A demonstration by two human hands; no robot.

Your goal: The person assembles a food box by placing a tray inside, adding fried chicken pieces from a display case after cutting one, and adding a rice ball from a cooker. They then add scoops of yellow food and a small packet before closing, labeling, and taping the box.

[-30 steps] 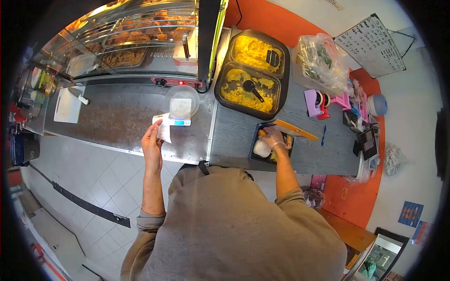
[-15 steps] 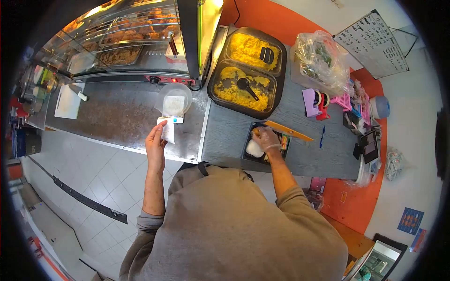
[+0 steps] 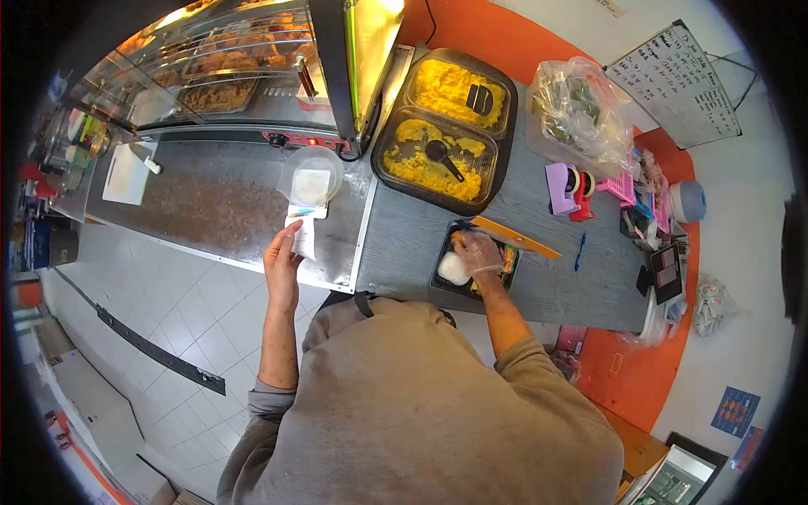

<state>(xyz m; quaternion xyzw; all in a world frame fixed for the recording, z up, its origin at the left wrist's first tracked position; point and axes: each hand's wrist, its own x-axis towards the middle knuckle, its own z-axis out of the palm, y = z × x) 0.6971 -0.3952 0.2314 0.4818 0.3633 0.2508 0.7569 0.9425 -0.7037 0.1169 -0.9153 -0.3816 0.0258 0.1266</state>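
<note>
My left hand pinches a white paper slip over the front of the metal counter. Just beyond the slip lies a clear round plastic container with a white label-like square. My right hand, in a thin clear glove, reaches down into a black food box. Its fingers are bent together beside an orange-brown piece of food; what they grip is hidden. Inside the box sit a rounded mound of white rice and some colourful food on the right.
Behind the box stands a dark two-part pan of yellow food with a black spoon. An orange strip lies across the box's far edge. Right are a pen, tape dispensers and a bagged tub. A glass food warmer stands left.
The view has shifted slightly. Both hands stay in about the same places, the left with the paper slip, the right in the food box.
</note>
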